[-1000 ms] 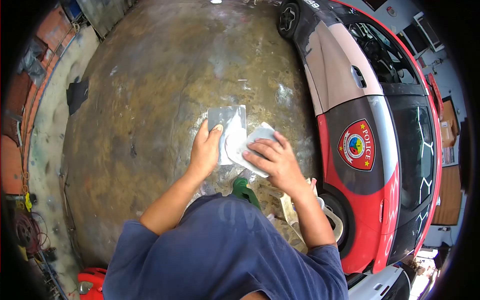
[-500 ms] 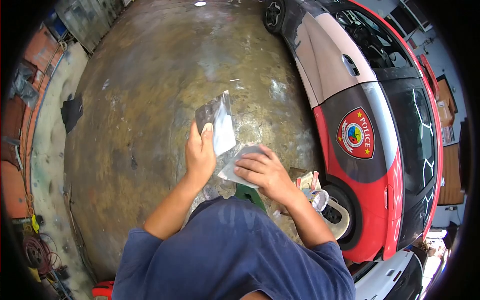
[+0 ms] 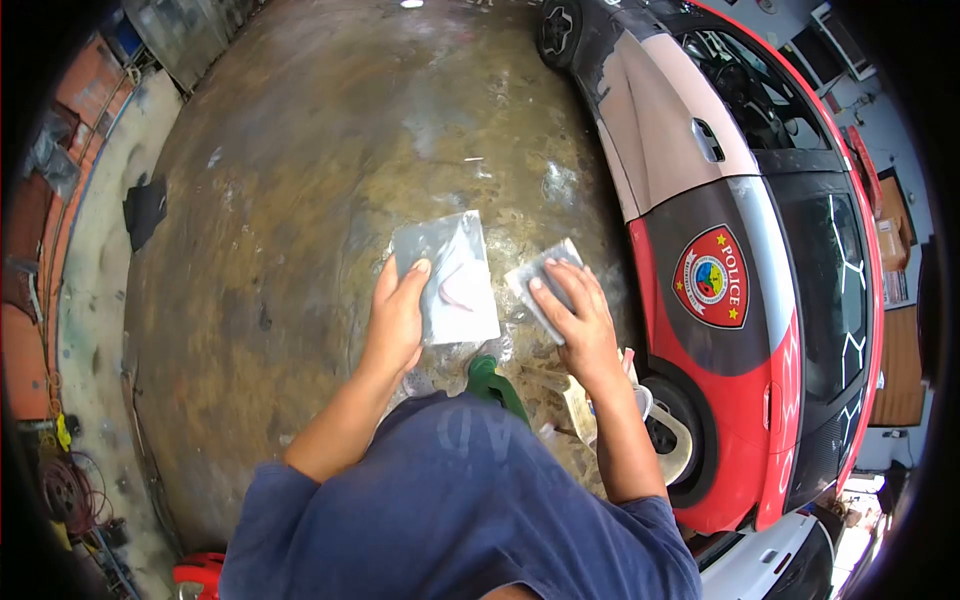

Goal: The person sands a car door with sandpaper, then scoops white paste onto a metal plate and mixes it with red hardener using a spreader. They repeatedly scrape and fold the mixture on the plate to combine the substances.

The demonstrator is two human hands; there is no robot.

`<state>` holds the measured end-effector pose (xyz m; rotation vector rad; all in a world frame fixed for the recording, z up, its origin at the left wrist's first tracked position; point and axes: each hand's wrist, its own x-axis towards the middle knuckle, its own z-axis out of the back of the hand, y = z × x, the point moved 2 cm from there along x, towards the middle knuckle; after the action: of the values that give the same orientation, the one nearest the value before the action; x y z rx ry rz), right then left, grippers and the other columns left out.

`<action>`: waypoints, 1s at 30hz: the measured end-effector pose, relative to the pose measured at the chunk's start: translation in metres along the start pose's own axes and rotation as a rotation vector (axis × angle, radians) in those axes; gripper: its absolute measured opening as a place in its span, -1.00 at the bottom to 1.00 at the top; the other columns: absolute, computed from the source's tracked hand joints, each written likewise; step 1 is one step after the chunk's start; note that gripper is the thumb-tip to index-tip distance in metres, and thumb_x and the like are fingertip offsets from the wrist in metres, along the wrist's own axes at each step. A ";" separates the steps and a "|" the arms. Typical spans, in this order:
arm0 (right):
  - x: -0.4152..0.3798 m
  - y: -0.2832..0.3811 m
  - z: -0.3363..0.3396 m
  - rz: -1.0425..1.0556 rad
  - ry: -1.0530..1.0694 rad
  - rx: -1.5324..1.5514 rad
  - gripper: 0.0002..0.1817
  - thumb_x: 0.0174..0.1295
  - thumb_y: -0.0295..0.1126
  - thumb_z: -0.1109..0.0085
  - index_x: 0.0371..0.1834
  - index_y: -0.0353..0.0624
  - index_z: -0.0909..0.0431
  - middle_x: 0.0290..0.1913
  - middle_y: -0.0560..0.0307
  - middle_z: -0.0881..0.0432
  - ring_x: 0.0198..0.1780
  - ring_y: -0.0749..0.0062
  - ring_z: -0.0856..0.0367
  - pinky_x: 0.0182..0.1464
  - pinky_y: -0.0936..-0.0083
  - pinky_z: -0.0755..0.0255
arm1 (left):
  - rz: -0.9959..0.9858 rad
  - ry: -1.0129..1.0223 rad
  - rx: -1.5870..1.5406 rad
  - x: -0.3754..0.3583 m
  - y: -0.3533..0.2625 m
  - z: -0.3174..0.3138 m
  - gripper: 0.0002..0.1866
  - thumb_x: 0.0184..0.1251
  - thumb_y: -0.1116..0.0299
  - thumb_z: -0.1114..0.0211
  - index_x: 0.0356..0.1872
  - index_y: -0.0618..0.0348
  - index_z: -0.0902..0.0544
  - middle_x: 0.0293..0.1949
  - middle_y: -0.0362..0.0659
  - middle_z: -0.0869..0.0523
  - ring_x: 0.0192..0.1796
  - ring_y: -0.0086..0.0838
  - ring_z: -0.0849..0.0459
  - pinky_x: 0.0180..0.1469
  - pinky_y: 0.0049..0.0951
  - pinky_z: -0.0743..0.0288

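My left hand (image 3: 397, 318) grips a flat grey plate (image 3: 412, 238) by its left edge, thumb on top. White paste (image 3: 468, 300) with a thin reddish streak covers much of the plate's face. To the right, my right hand (image 3: 588, 322) is closed on a thin grey spreader (image 3: 526, 284), its fingers lying across the face. A gap separates the spreader from the plate. Both are held in the air in front of my body, over the floor.
A red and black police car (image 3: 690, 400) with a bare, pinkish door section (image 3: 650, 120) stands along the right. Beside its rear wheel (image 3: 670, 420) is a pale stool (image 3: 580, 408). A black scrap (image 3: 146, 215) lies on the stained floor (image 3: 290, 200) at left.
My right hand has moved right and up with the spreader, away from the plate. The plate has shifted slightly right and down and turned, so its pasted face shows more.
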<state>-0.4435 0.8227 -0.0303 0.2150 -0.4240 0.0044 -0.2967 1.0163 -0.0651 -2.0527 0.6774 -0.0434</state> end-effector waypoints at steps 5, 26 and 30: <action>0.010 0.000 0.015 0.196 0.085 -0.017 -0.50 0.19 -0.41 -0.18 0.25 0.21 -0.62 0.24 0.25 -0.61 0.31 0.24 -0.53 0.50 -0.05 -0.15 | -0.141 0.044 0.143 0.004 -0.003 -0.002 -0.68 0.58 0.41 -0.09 0.22 0.33 -0.51 0.05 -0.15 -0.68 0.10 -0.51 -0.59 0.21 -0.45 -0.44; 0.002 0.051 0.002 0.197 0.254 0.148 -0.55 0.15 -0.42 -0.17 0.15 0.12 -0.66 0.24 0.22 -0.61 0.34 0.27 -0.51 0.52 -0.06 -0.15 | -0.621 -0.093 0.713 -0.010 -0.034 -0.020 -0.71 0.59 0.37 -0.07 0.13 0.39 -0.50 -0.37 0.11 -0.68 -0.34 -0.26 -0.68 -0.20 -0.28 -0.54; 0.014 0.064 0.031 0.205 0.010 0.321 -0.42 0.04 -0.51 -0.29 0.22 0.12 -0.63 0.25 -0.03 -0.53 0.39 -0.02 -0.47 0.47 -0.07 -0.27 | -0.401 -0.039 0.445 0.003 -0.016 -0.007 -0.73 0.59 0.38 -0.09 0.14 0.31 -0.53 -0.11 -0.04 -0.73 -0.09 -0.37 -0.70 -0.05 -0.39 -0.56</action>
<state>-0.4466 0.8782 0.0156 0.4865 -0.4332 0.2766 -0.2890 1.0157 -0.0493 -1.7197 0.1957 -0.3530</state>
